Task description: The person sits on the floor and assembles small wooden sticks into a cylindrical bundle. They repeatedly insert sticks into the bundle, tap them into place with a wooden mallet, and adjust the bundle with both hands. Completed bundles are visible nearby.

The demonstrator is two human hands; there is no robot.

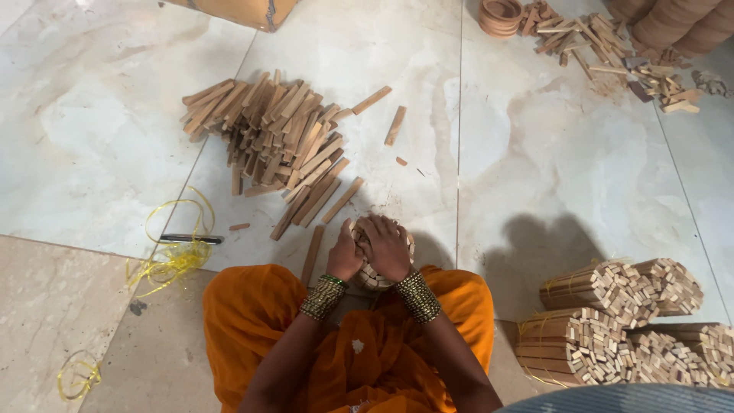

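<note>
I sit on a marble floor in orange cloth, both wrists wearing beaded bangles. My left hand (345,254) and my right hand (388,246) are closed around a round bundle of short wooden sticks (371,277), held upright in front of my knees. The right hand covers the bundle's top; the left grips its left side. Just ahead lies a loose pile of wooden sticks (271,134), with single sticks (312,255) trailing toward my hands.
Tied stick bundles (612,321) are stacked at the lower right. Yellow plastic string (174,256) and a dark knife-like tool (191,239) lie at the left. Wooden rings (500,15) and scrap sticks (604,46) sit at the far right; a cardboard box (237,11) at the top.
</note>
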